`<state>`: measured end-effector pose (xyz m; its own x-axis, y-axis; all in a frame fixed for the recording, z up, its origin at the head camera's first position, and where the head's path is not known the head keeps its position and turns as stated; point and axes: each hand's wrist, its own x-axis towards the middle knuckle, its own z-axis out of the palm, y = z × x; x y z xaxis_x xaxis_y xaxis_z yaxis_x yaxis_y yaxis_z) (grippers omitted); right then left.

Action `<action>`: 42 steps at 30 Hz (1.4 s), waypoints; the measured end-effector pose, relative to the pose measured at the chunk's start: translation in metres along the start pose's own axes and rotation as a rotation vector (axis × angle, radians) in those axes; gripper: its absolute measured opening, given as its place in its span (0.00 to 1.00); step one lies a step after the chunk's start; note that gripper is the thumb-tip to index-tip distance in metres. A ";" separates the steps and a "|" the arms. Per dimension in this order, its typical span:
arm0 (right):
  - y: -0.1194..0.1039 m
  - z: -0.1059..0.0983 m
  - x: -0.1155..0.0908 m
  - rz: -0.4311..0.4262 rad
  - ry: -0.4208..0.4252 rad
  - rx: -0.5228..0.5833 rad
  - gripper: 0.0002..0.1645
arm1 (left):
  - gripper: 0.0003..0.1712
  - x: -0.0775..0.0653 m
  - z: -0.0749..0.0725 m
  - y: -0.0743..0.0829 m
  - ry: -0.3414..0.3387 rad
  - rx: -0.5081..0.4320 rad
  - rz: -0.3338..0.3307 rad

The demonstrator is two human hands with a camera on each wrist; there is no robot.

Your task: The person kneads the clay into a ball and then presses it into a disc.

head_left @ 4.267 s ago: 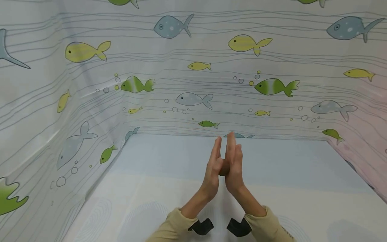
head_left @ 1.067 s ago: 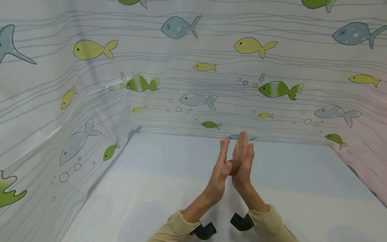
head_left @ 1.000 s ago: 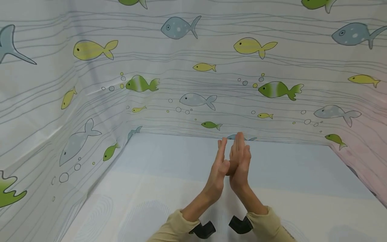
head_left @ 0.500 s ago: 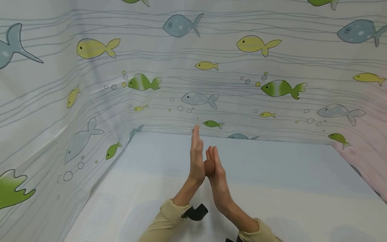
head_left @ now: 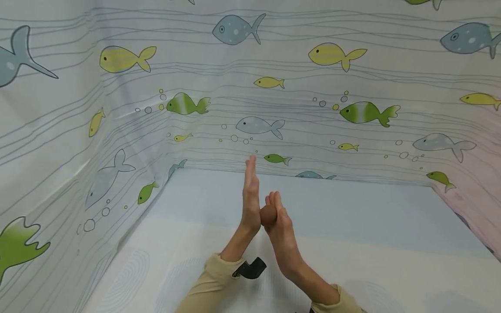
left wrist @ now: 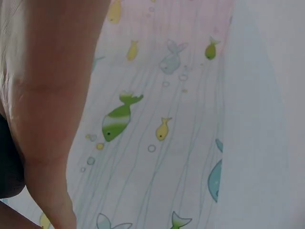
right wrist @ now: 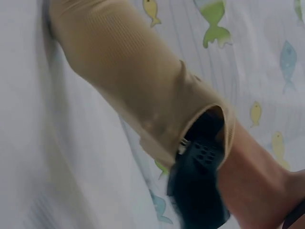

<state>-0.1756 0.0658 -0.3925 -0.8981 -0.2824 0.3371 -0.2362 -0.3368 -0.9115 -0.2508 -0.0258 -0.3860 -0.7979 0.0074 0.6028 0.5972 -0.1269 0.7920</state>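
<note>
A brown ball (head_left: 268, 216), smooth and about as wide as a few fingers, sits between the two palms in the head view. My left hand (head_left: 251, 200) stands with straight fingers pointing forward and up, its palm heel against the ball. On the other side, my right hand (head_left: 285, 232) lies tilted along the ball, fingers straight, its fingertips lower than the left ones. The right wrist view catches the left sleeve (right wrist: 128, 81) and the dark wrist camera (right wrist: 198, 186). Large bare skin fills the left of the left wrist view; the ball's contact sides are hidden.
The hands are over a pale blue and white surface (head_left: 372, 213) with faint patterns. A fish-print curtain (head_left: 289, 126) rises behind it and along the left (head_left: 51, 143), turning pink at the right (head_left: 479, 174).
Both hands and the ball have moved left. The left hand has slid forward while the right has drawn back, and more of the ball shows between the palms.
</note>
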 end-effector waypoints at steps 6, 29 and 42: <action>0.001 -0.011 0.003 -0.021 0.082 0.029 0.43 | 0.41 -0.011 0.015 -0.009 -0.161 -0.041 -0.053; -0.018 -0.067 0.034 -0.277 0.272 0.284 0.49 | 0.44 -0.047 0.057 0.014 -0.410 -0.060 -0.035; 0.007 -0.018 0.006 -0.176 0.106 0.035 0.38 | 0.40 -0.019 0.027 0.009 -0.129 -0.024 -0.001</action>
<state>-0.1893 0.0782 -0.4007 -0.8783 -0.1212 0.4625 -0.3820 -0.4040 -0.8312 -0.2281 -0.0007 -0.3877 -0.7802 0.1350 0.6108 0.5931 -0.1507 0.7909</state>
